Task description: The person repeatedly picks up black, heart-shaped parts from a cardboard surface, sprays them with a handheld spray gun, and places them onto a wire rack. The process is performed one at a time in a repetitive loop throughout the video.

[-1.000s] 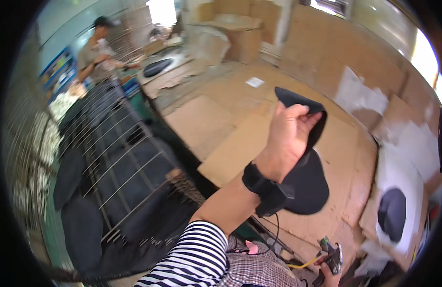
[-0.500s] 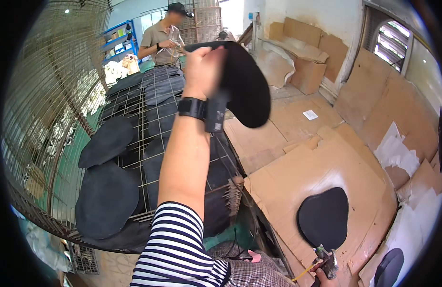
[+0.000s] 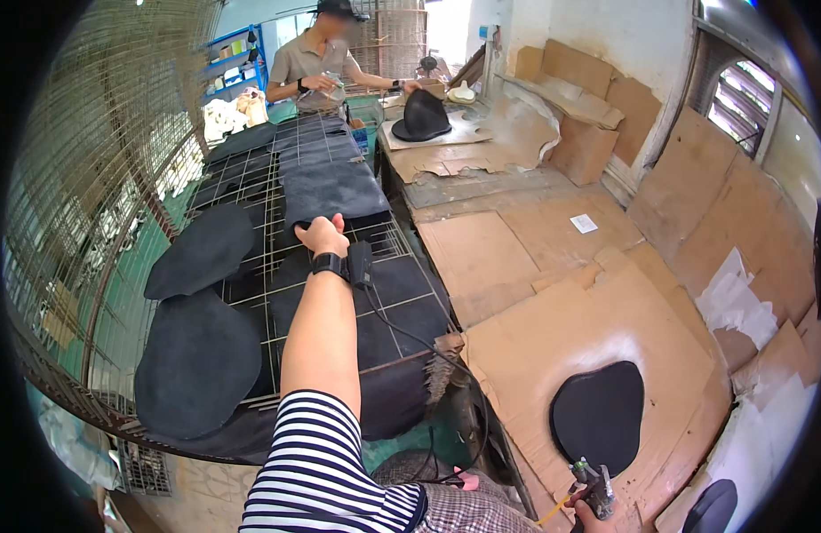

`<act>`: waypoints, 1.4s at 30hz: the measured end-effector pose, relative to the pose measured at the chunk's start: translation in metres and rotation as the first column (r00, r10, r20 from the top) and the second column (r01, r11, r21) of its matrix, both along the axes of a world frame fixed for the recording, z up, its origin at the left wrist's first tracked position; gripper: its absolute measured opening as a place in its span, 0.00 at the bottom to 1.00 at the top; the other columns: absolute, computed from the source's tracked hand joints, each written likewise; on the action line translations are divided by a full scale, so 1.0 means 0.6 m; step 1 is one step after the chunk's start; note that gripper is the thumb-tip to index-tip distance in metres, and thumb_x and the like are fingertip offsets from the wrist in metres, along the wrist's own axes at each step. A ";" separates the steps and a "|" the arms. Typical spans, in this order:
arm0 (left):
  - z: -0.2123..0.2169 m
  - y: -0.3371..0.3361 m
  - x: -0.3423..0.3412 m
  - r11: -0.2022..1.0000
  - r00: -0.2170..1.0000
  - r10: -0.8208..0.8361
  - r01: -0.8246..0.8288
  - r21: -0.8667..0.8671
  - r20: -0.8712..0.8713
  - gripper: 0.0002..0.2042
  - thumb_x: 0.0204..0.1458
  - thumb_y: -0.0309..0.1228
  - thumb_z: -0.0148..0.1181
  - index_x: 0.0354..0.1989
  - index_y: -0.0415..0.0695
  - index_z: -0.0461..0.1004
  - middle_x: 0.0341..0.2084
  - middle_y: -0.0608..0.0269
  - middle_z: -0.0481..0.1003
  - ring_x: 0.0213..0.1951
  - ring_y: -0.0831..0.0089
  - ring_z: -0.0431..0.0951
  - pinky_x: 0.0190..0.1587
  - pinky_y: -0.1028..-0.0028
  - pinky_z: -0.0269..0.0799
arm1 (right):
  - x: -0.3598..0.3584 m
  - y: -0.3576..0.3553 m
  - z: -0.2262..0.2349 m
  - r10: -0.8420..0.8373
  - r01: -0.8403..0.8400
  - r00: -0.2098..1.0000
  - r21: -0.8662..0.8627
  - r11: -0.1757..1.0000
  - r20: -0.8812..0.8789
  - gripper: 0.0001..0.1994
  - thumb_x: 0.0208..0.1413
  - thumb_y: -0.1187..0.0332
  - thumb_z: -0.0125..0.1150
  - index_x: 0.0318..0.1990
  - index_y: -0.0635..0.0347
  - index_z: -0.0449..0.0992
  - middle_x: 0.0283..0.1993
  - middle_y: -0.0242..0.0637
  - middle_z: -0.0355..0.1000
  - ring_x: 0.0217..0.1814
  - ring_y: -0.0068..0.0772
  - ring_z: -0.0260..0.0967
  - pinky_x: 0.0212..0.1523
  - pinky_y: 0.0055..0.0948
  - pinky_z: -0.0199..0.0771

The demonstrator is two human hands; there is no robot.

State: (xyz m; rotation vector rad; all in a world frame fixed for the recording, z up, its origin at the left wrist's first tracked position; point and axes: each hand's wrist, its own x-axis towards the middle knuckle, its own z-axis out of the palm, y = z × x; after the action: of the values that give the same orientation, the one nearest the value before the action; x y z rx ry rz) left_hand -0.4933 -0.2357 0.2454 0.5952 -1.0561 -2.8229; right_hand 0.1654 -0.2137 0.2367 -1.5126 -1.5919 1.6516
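Over the wire rack (image 3: 277, 266), the left hand (image 3: 322, 236) closes on the edge of a dark felt sheet (image 3: 330, 191), laid flat there among other pieces. Right of the rack, low down, the right hand (image 3: 581, 513) grips a glue gun (image 3: 593, 487) upright, just below an oval felt piece (image 3: 599, 416) on cardboard (image 3: 535, 346).

- The left arm is bare from the wrist up to a short sleeve (image 3: 326, 462) with navy and white stripes.
- A black band (image 3: 329, 264) wraps the left wrist, with a small black box (image 3: 360, 264) fixed beside it.
- A thin black cable (image 3: 410, 342) runs from that box down toward the body.
- Checked cloth (image 3: 468, 511) in brown and white covers the lap, possibly trousers or an apron.
- The right hand (image 3: 581, 515) barely shows at the lower edge.
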 end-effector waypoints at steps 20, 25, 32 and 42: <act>0.077 0.149 0.576 0.482 0.270 -0.797 0.824 -0.299 -0.541 0.11 0.58 0.34 0.50 0.43 0.41 0.71 0.31 0.64 0.75 0.32 0.74 0.75 0.34 0.77 0.69 | 0.217 -0.096 -0.018 -0.555 0.603 0.790 0.168 0.780 -0.259 0.18 0.47 0.76 0.61 0.48 0.65 0.68 0.35 0.30 0.70 0.35 0.20 0.67 0.37 0.21 0.69; -0.016 0.200 0.654 0.246 0.180 -0.934 0.950 -0.191 -0.308 0.13 0.58 0.37 0.50 0.43 0.40 0.71 0.28 0.64 0.74 0.31 0.73 0.74 0.34 0.77 0.70 | 0.216 -0.144 0.014 -0.512 0.549 0.802 0.044 0.835 -0.307 0.22 0.47 0.77 0.62 0.51 0.67 0.67 0.33 0.33 0.71 0.35 0.22 0.68 0.39 0.23 0.70; -0.114 0.223 0.708 0.020 -0.001 -0.995 0.978 -0.206 -0.103 0.11 0.56 0.36 0.52 0.43 0.43 0.71 0.27 0.65 0.74 0.28 0.73 0.75 0.32 0.76 0.73 | 0.199 -0.159 0.029 -0.563 0.628 0.745 0.093 0.772 -0.358 0.22 0.46 0.77 0.63 0.51 0.68 0.66 0.33 0.34 0.71 0.34 0.23 0.70 0.38 0.25 0.71; -0.216 0.207 0.683 -0.017 0.005 -0.997 0.955 -0.297 0.073 0.11 0.52 0.26 0.52 0.45 0.40 0.69 0.27 0.62 0.74 0.26 0.74 0.75 0.29 0.78 0.73 | 0.241 -0.223 0.038 -0.531 0.556 0.823 0.098 0.825 -0.201 0.26 0.44 0.79 0.63 0.54 0.69 0.65 0.35 0.35 0.71 0.34 0.21 0.68 0.37 0.21 0.70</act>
State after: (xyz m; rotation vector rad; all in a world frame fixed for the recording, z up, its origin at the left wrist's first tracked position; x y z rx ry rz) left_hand -0.0836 -0.1117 0.1158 -0.9721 -2.6015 -3.3409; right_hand 0.3097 -0.3474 0.2595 -1.5194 -1.0297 1.2565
